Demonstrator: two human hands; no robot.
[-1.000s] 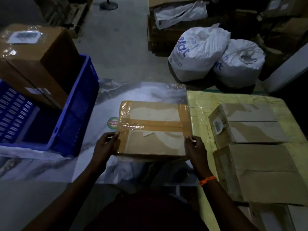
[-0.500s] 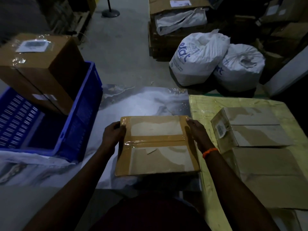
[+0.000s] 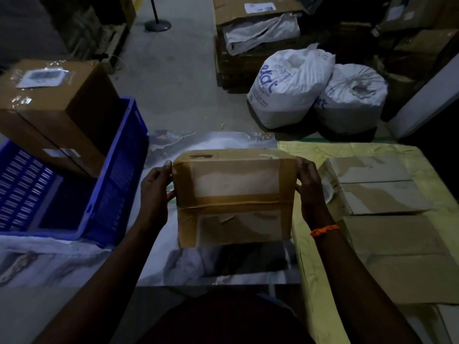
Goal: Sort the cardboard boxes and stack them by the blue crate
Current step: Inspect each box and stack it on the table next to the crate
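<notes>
The person is holding the taped cardboard box (image 3: 233,197) up off the marbled sheet (image 3: 223,142), just right of the blue crate (image 3: 119,170), and is tipping its broad taped face toward themselves. The left hand (image 3: 155,192) is gripping the edge nearest the crate, with the thumb hooking over the top corner. The right hand (image 3: 309,189) is clasping the edge facing away from the crate.

Both hands are bearing on glossy tape and only on the upper part of the box, so I think it could slide down or swing out of the grip. If it is carried crateward in this dim light, it could also clip the crate wall or the large box (image 3: 57,108) leaning out of the crate.

A second ago the same box was lying flat on the sheet with the hands at its near corners. Now the hands are sitting farther up its sides, and the box is raised and tilting.
</notes>
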